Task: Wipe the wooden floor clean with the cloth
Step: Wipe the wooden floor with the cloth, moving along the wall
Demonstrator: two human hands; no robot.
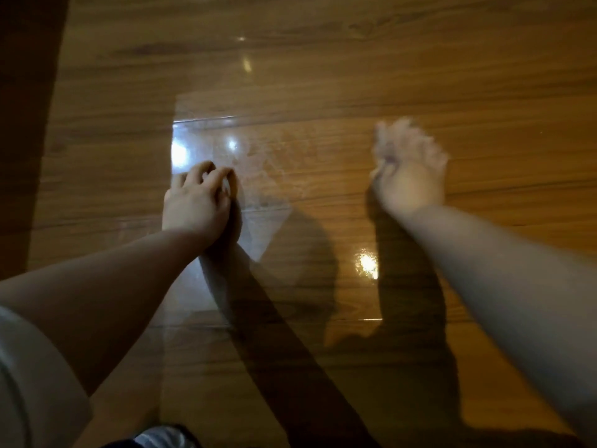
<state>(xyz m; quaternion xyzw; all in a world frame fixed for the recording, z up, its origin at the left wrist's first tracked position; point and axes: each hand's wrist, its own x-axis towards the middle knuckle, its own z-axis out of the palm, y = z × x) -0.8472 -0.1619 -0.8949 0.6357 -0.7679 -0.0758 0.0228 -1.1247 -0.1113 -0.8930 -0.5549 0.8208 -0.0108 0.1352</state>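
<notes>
Down on the wooden floor [323,59], glossy brown planks run side to side beneath me, their grain streaky and their seams thin and dark. Small bright spots of light glare off the varnish, and a pale, smeary, roughly square patch [268,169] dulls the shine between my two arms. A darker strip [26,124] borders the planks at the far left edge.

My left hand [193,202] is planted on the floor at the near left corner of that hazy patch. Its fingers [223,176] are curled and bunched close together, tips pressing down on the boards; I cannot make out anything pinched under them. The bare forearm reaches in from the lower left, and a soft light-coloured sleeve [29,376] covers the upper arm at the frame's corner.

My right hand [408,176] is well apart from the left, off to the right of the patch. It is smeared by motion blur, so I cannot tell whether its fingers are spread or closed, nor whether they hold anything. I cannot pick out the cloth anywhere with certainty; if it is in that hand, the blur hides it.

Long dark shadows of both arms fall across the planks toward me. A bit of striped fabric [161,436] shows at the bottom edge.
</notes>
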